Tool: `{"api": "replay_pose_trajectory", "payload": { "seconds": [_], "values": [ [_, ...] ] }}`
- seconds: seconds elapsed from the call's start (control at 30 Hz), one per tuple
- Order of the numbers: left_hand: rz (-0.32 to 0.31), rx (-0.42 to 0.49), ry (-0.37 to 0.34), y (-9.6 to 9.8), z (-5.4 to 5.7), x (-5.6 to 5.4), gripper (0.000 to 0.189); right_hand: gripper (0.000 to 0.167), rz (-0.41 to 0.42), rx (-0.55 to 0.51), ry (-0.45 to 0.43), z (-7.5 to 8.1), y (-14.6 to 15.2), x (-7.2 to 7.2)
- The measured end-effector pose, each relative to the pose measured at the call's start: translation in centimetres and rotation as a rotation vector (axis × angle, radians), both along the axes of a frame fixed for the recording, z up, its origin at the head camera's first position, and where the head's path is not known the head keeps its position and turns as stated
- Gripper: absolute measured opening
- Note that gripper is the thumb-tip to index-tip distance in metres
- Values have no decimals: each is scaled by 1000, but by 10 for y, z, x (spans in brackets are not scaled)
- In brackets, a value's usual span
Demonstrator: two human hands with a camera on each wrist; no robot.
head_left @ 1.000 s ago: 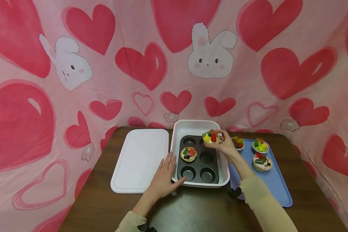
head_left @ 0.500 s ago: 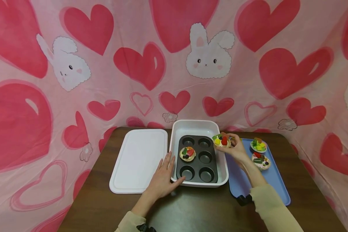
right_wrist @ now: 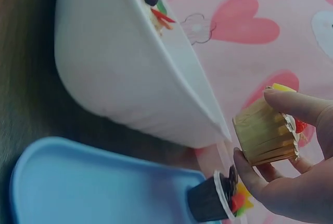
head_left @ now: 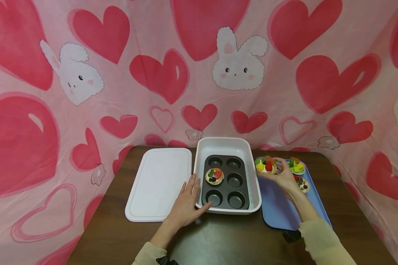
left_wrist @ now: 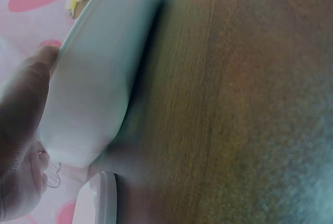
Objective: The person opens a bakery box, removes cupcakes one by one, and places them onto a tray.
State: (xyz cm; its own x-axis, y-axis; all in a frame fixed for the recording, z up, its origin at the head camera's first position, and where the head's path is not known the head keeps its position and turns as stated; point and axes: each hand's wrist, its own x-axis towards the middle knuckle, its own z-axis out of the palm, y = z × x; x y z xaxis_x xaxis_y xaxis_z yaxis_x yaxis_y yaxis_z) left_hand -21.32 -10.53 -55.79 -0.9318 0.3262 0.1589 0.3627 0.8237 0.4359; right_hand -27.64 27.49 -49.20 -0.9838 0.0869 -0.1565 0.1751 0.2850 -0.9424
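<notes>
My right hand (head_left: 282, 178) pinches a fruit-topped cupcake (head_left: 265, 166) between thumb and fingers. Its pleated tan wrapper (right_wrist: 263, 133) shows in the right wrist view, held above the blue tray (head_left: 278, 209). My left hand (head_left: 185, 204) rests with spread, straight fingers at the near left corner of the white tub (head_left: 255, 197), thumb on the rim. Inside the tub lies a dark muffin tin (head_left: 225, 189), with one fruit-topped cupcake (head_left: 214, 176) in its middle left cup. The other cups hold nothing.
On the blue tray stand a cupcake with green and yellow topping (head_left: 296, 166), another partly behind my right hand (head_left: 303, 185), and one in a dark cup (right_wrist: 210, 198). A white board (head_left: 159, 184) lies left of the tub. Behind the table hangs a heart-patterned cloth (head_left: 159, 75).
My right hand has carried the cupcake rightward, from above the muffin tin's far right cup, out past the tub's edge to over the blue tray. My left hand has stayed in place.
</notes>
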Motion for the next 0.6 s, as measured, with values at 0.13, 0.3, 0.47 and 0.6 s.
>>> {"api": "replay_pose_trajectory", "payload": {
  "seconds": [0.13, 0.3, 0.47, 0.6],
  "values": [
    [2, -4, 2, 0, 0, 1, 105, 94, -7, 28, -3, -4, 7, 5],
    [-1, -6, 3, 0, 0, 1, 105, 92, -9, 45, -1, -12, 15, 11],
    [-2, -6, 0, 1, 1, 1, 104, 91, 4, 130, 2, -21, 20, 14],
    [-1, -4, -5, 1, 2, 2, 105, 92, 8, 163, 13, -28, 23, 16]
  ]
}}
